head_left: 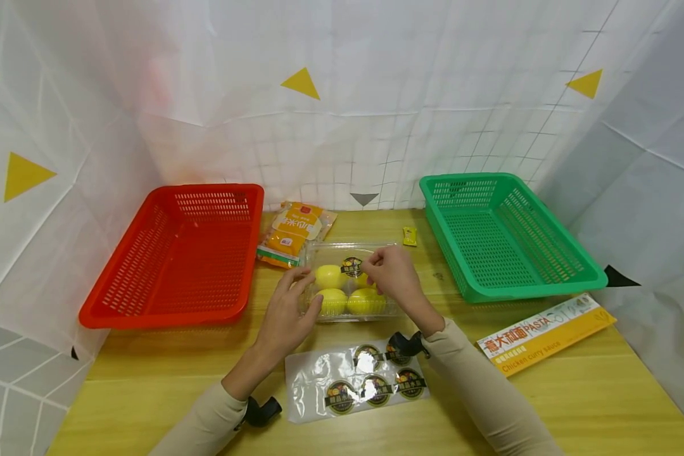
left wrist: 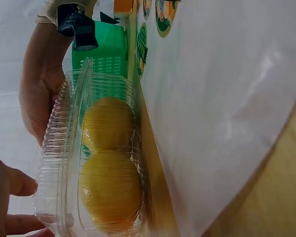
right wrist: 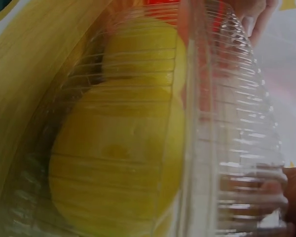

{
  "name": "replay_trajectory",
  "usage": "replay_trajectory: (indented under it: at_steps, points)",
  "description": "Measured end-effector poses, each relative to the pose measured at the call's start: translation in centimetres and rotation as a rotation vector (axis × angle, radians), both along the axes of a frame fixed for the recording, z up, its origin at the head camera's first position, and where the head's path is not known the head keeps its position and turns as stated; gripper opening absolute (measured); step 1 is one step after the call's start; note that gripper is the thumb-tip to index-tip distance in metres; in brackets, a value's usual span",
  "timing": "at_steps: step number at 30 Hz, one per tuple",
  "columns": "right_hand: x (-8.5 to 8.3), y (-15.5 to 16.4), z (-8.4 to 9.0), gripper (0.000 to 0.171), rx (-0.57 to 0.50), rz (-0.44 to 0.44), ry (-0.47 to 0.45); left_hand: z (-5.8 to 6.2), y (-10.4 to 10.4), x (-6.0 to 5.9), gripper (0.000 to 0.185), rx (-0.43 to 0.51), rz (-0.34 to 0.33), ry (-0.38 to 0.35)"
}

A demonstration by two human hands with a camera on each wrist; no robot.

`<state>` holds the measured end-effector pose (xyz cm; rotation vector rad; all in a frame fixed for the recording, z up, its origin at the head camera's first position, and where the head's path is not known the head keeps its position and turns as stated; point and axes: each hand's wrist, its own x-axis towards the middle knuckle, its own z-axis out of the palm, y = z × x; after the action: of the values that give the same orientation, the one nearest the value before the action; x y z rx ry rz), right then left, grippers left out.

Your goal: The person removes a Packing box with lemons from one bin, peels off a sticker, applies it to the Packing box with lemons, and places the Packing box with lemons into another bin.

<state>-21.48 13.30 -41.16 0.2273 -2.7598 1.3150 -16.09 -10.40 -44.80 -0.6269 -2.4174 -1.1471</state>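
Left hand [head_left: 287, 315], loosely spread, touches the clear container [head_left: 326, 255]; right hand [head_left: 396, 273] bends beside the label [head_left: 351, 266], grip indeterminable.

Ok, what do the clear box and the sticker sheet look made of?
Clear box: probably thin plastic, glossy; yellow fruit shows through its ribbed, glinting walls. Sticker sheet: coated paper or film, unclear which; its smooth surface throws glare.

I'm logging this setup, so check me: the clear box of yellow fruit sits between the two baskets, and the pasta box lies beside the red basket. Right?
Wrong basket: in the head view, the pasta box lies beside the green basket. The clear box of yellow fruit does sit between that and the red basket.
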Motion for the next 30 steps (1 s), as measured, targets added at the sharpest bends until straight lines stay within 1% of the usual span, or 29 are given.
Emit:
replay_trajectory:
  at_steps: [4, 8, 10, 12, 15, 17, 19, 22, 26, 28, 30]
  points:
    - [0.0, -0.1, 0.0, 0.016, 0.034, 0.0, 0.018, 0.2, 0.1, 0.0, 0.04, -0.028, 0.008, -0.007]
    - [0.0, 0.0, -0.1, 0.016, 0.054, 0.005, 0.032, 1.0, 0.7, -0.3, 0.043, -0.111, 0.013, 0.031]
    - [0.0, 0.0, -0.2, 0.016, 0.059, 0.008, 0.036, 1.6, 1.4, -0.6, 0.046, -0.169, -0.011, 0.056]
    - [0.0, 0.0, -0.2, 0.016, 0.061, 0.012, 0.038, 2.1, 2.1, -1.0, 0.048, -0.229, -0.058, 0.066]
    - [-0.1, 0.0, -0.2, 0.016, 0.064, 0.004, 0.031, 2.5, 3.2, -1.6, 0.044, -0.334, -0.111, 0.066]
    - [-0.2, 0.0, -0.2, 0.015, 0.061, 0.0, 0.025, 2.5, 3.7, -1.9, 0.04, -0.395, -0.118, 0.066]
    - [-0.2, 0.0, -0.3, 0.015, 0.059, -0.002, 0.021, 2.4, 3.9, -2.2, 0.036, -0.444, -0.107, 0.074]
    - [-0.2, -0.1, -0.3, 0.014, 0.066, 0.002, 0.029, 2.2, 4.0, -2.4, 0.035, -0.479, -0.095, 0.084]
    - [0.0, -0.1, -0.1, 0.008, 0.113, -0.002, 0.052, 2.0, 3.9, -2.5, 0.036, -0.49, -0.106, 0.094]
    - [0.1, -0.1, 0.0, 0.007, 0.154, 0.01, 0.096, 1.9, 3.9, -2.6, 0.035, -0.489, -0.115, 0.097]
    - [0.3, 0.0, 0.0, 0.013, 0.195, 0.035, 0.169, 1.9, 3.9, -2.6, 0.036, -0.489, -0.123, 0.094]
